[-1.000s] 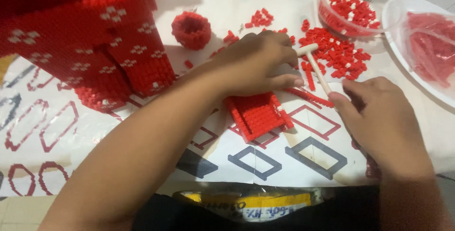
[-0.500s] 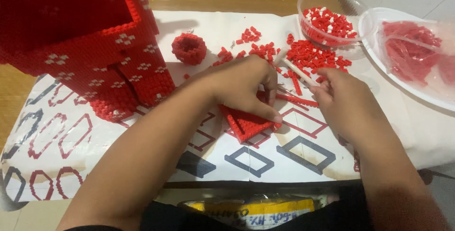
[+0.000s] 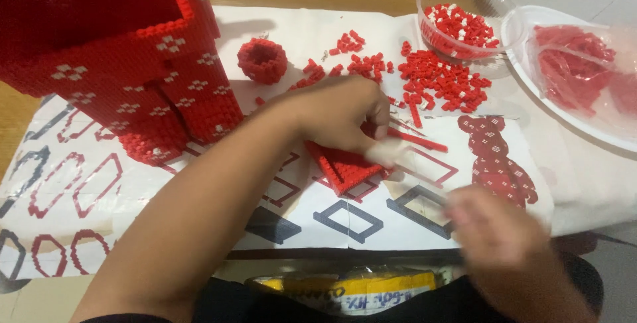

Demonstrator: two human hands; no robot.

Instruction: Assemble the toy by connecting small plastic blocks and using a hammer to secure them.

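Left hand [image 3: 338, 114] presses fingertips down on a flat red brick panel [image 3: 345, 167] lying on the printed instruction sheet [image 3: 86, 190], just right of the tall red brick model [image 3: 126, 64]. Right hand [image 3: 497, 230], blurred, hovers near the panel's lower right; grip cannot be told.

brick panel [image 3: 345, 167] under left hand [image 3: 342, 114] – loose bricks [image 3: 441, 81] behind | bowl [image 3: 464, 21] far right – tower [image 3: 113, 51] left
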